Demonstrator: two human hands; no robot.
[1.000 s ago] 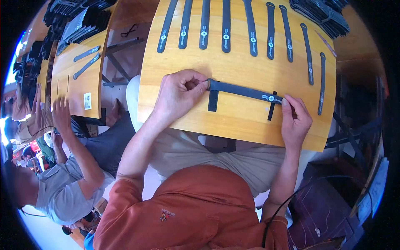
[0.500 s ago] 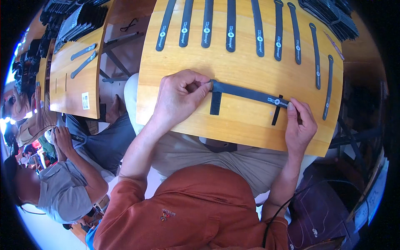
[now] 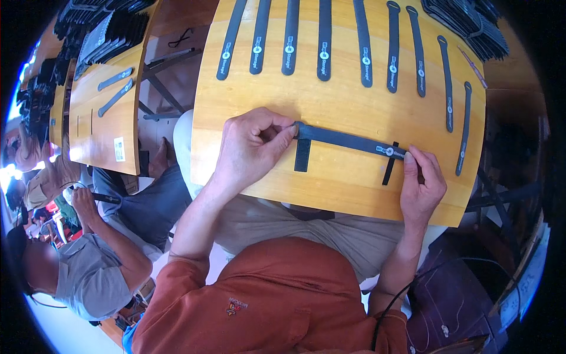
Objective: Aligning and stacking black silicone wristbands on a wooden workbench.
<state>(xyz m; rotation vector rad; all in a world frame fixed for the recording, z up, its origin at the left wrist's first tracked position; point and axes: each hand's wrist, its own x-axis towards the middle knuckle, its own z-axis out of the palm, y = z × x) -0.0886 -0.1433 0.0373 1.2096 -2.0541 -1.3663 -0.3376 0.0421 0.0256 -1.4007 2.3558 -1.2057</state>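
A dark grey hook-and-loop strap (image 3: 348, 139) with white print stretches across the wooden table in front of me. My left hand (image 3: 246, 147) pinches its left end between thumb and fingertips. At the printed right end, my right hand (image 3: 423, 180) grips the tip between thumb and forefinger. The strap crosses the upper part of a wide black strip (image 3: 302, 156) on the left. Farther right it crosses a narrower black strip (image 3: 388, 171), which shows above and below it. Both strips lie on the tabletop.
Several similar straps (image 3: 324, 47) lie in a spaced row along the far side of the table (image 3: 247, 97). A bundled black stack (image 3: 471, 26) and a thin pen-like stick (image 3: 473, 66) are at the far right. On the left, a co-worker (image 3: 97, 271) sits by another table (image 3: 106, 135).
The whole view has shifted slightly, so the table sits a little lower in it. Both hands keep their hold on the strap. The co-worker's hand and dark strap have moved a little.
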